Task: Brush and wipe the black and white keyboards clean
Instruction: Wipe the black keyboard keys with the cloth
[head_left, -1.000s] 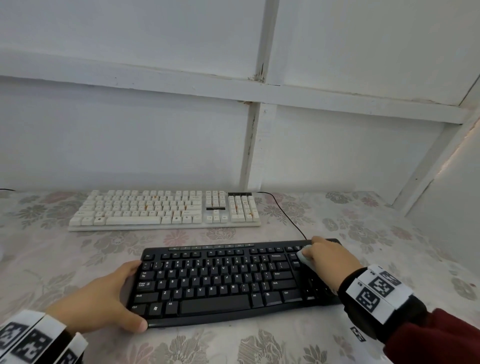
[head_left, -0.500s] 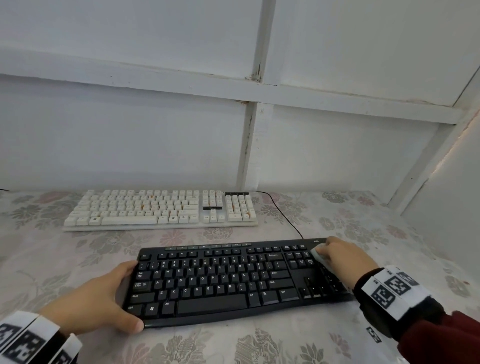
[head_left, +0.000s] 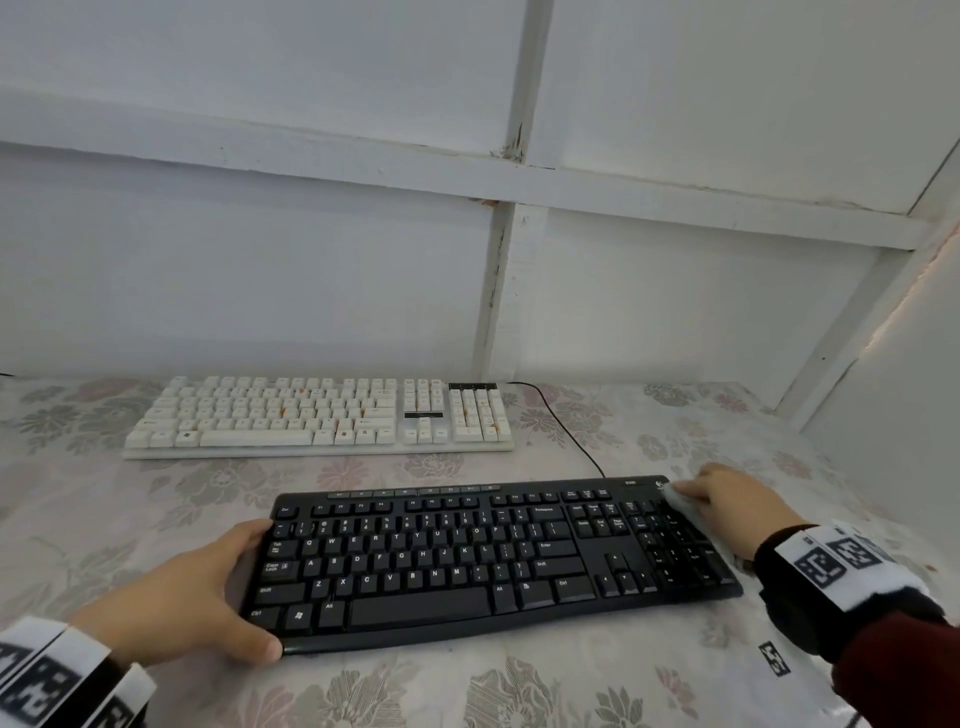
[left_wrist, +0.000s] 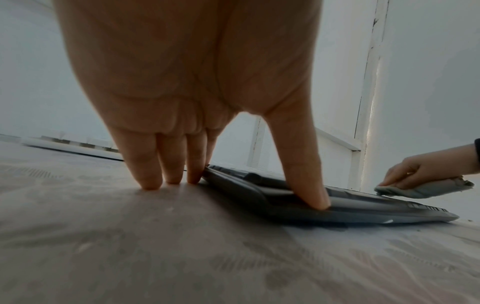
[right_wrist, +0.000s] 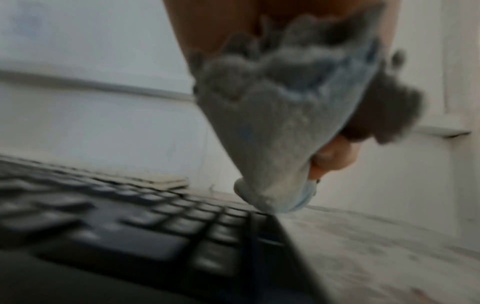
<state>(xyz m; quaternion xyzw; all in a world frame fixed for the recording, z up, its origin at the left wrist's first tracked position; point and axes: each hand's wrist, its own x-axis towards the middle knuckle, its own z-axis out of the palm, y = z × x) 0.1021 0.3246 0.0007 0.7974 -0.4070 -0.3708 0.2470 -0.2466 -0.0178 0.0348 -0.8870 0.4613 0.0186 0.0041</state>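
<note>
- The black keyboard (head_left: 493, 561) lies flat on the flowered worktop (head_left: 571, 686) right in front of you, with the white keyboard (head_left: 319, 418) behind it near the wall, well apart and untouched.
- Your right hand (head_left: 737, 506) pinches a pale grey-blue cloth (head_left: 678, 500) and presses its tip onto the far right corner of the black keyboard, at the top of the number pad; in the right wrist view the cloth (right_wrist: 280, 127) meets the very edge.
- Your left hand (head_left: 187, 597) has a spread grip: the thumb lies straight on the near left rim and the fingers stand on the worktop beside the left end, bracing rather than clamping.
- Risk: the cloth is at the corner, so one more outward stroke will likely slide off the edge and push grime onto the worktop instead of lifting it.
- Risk: a hard sideways wipe could skid the keyboard leftwards, since only a thumb and fingertips steady it.
- Risk: loose cloth folds hang below your palm and may catch on keycaps.
- Risk: the black cable (head_left: 566, 426) runs from the white keyboard to just behind the black one; a backward sweep could snag it.
- Room: bare worktop opens to the right and front; the side wall (head_left: 893, 415) closes in further right, so long strokes are best aimed leftwards along the rows.
</note>
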